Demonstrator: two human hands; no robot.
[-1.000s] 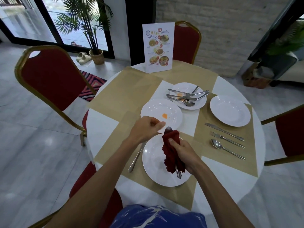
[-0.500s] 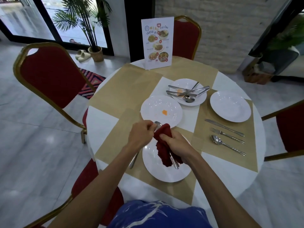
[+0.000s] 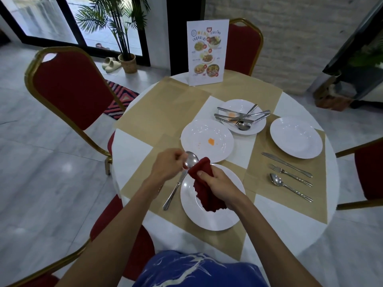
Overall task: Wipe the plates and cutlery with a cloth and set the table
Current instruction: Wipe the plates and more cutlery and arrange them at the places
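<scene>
My left hand [image 3: 165, 165] pinches the bowl end of a spoon [image 3: 191, 159] above the near white plate [image 3: 215, 219]. My right hand [image 3: 220, 184] grips a dark red cloth [image 3: 205, 189] wrapped around the spoon's handle, which is hidden. A knife [image 3: 173, 192] lies left of that plate. A plate with orange crumbs [image 3: 207, 139] sits just beyond. Farther back, a plate [image 3: 258, 126] holds several pieces of cutlery [image 3: 242, 118]. At right stands a clean plate [image 3: 296, 136] with a knife [image 3: 287, 164], fork [image 3: 290, 175] and spoon [image 3: 290, 187] laid beside it.
The round white table [image 3: 132, 148] carries tan placemats [image 3: 165, 104] and a standing menu card [image 3: 206, 54] at the far edge. Red chairs with gold frames stand at left [image 3: 70, 88], far [image 3: 242, 46] and right [image 3: 369, 170]. A potted palm [image 3: 124, 38] stands by the window.
The spoon has tilted from upright toward the left and my left hand now pinches its bowl. The cloth in my right hand has slid down onto the handle.
</scene>
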